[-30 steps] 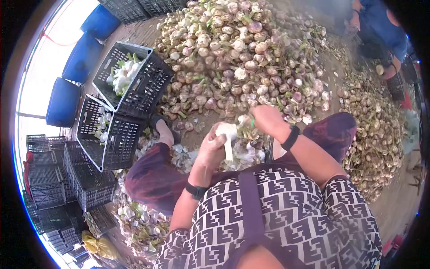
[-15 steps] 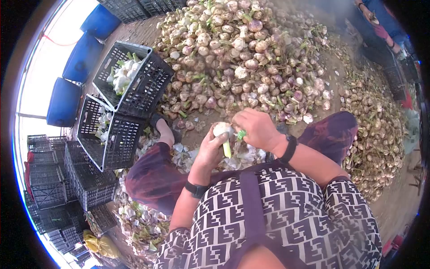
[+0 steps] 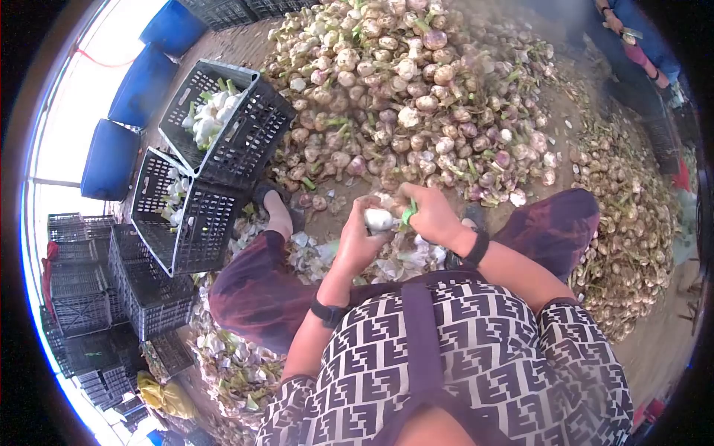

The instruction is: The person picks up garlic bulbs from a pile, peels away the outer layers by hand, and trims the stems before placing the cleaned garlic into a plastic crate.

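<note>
My left hand [image 3: 360, 236] is closed around a white garlic bulb [image 3: 379, 219], held in front of my body. My right hand [image 3: 435, 215] is right beside the bulb, its fingers wrapped on a small green-handled tool [image 3: 409, 212]; its working end is too small to make out. Below both hands lie loose white garlic skins [image 3: 401, 264]. Just ahead of them begins a large heap of unpeeled garlic [image 3: 416, 111] with roots and stems.
Two black crates [image 3: 223, 160] with cleaned white garlic [image 3: 212, 119] stand tilted at the left. Stacked black crates [image 3: 82, 286] and blue barrels [image 3: 111, 160] are farther left. Another garlic pile [image 3: 625, 230] lies right. A person's hand [image 3: 613, 22] shows at the top right.
The garlic bulb has been turned in my left hand, so its green stem, which pointed toward me, no longer shows. My right hand has shifted slightly and its thumb is now raised.
</note>
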The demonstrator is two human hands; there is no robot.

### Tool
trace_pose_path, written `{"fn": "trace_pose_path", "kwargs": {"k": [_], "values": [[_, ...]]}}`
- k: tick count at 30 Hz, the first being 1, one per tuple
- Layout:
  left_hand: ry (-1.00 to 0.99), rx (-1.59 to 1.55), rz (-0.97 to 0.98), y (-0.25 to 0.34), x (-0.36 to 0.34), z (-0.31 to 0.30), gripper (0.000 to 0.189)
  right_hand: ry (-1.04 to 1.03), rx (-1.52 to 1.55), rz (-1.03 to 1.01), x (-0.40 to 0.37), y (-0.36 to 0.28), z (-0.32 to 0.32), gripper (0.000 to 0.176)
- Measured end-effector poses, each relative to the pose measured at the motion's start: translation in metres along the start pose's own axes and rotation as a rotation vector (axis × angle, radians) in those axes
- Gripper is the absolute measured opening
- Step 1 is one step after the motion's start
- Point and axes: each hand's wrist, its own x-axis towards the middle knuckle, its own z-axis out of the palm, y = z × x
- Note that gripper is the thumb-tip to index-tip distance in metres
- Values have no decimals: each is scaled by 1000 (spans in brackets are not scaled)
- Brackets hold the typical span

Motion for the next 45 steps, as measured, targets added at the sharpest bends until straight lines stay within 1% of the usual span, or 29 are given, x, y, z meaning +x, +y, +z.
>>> {"fn": "trace_pose_path", "kwargs": {"k": [1, 2, 5, 6, 7, 9, 10, 11, 12, 13, 14, 15, 17, 19, 21, 23, 24, 25, 27, 29, 31, 32, 33, 35, 37, 39, 41, 42, 45], "values": [[4, -59, 11, 0, 1, 1, 59, 32, -63, 60, 0, 9, 7, 18], [6, -374, -106, 3, -1, 0, 59, -22, -334, 81, -4, 35, 20, 18], [75, -1181, -493, -20, 4, -30, 46, -589, -548, 197, -39, 83, 40, 18], [153, -1357, -487, -20, 5, -43, 39, -757, -605, 204, -49, 106, 54, 19], [239, -1530, -479, -18, 5, -58, 33, -830, -598, 190, -53, 124, 61, 19], [396, -1498, -249, -10, 13, -104, 27, -972, -577, 160, -61, 147, 73, 19], [710, -1433, -246, -9, 18, -138, 30, -1061, -621, 168, -51, 141, 65, 26], [606, -1529, -32, -28, 19, -188, 32, -939, -587, 191, -49, 137, 60, 22], [870, -1571, 38, -14, 23, -224, 45, -814, -553, 215, -47, 135, 56, 19], [837, -1830, 171, -11, 19, -257, 59, -690, -516, 242, -44, 135, 53, 17], [911, -1731, 173, -6, 16, -269, 58, -742, -533, 275, -35, 138, 50, 22], [984, -1630, 168, 0, 13, -282, 58, -655, -520, 281, -30, 142, 49, 25], [1130, -1601, 46, 43, 13, -225, 41, -484, -488, 290, -19, 151, 51, 31], [713, -1247, 39, 15, 1, -177, 25, -473, -476, 295, 3, 157, 49, 48], [582, -1102, -99, 23, 5, -98, 21, -500, -421, 393, 24, 176, 60, 57], [402, -1138, -441, 4, 6, -62, 21, -603, -394, 580, 41, 175, 68, 68], [387, -1049, -491, -15, 5, -52, 22, -703, -342, 638, 50, 186, 80, 72], [374, -962, -540, -24, 4, -43, 24, -682, -367, 697, 52, 187, 89, 72], [304, -665, -483, -30, 12, -26, 24, -634, -421, 805, 55, 182, 108, 73], [204, -707, -469, -29, 24, -15, 26, -475, -492, 641, 43, 180, 116, 47], [137, -657, -429, -40, 31, -8, 26, -518, -380, 477, 38, 195, 112, 32], [112, -591, -438, -38, 33, -7, 27, -368, -409, 414, 23, 190, 111, 21], [102, -585, -433, -38, 32, -6, 27, -545, -517, 252, 19, 197, 111, 19], [81, -573, -420, -40, 31, -3, 27, -735, -735, -247, -4, 202, 104, 18], [75, -534, -396, -42, 31, -2, 27, -992, -675, -304, -8, 210, 108, 15], [98, -514, -371, -40, 28, -4, 27, -1032, -499, -95, -14, 212, 111, 14], [148, -518, -338, -35, 26, -6, 28, -820, -216, 360, -17, 212, 110, 13], [160, -522, -313, -34, 24, -6, 29, -764, -260, 409, -11, 193, 99, 18], [212, -553, -305, -26, 20, -6, 28, -420, -373, 238, -3, 184, 87, 40]]}}
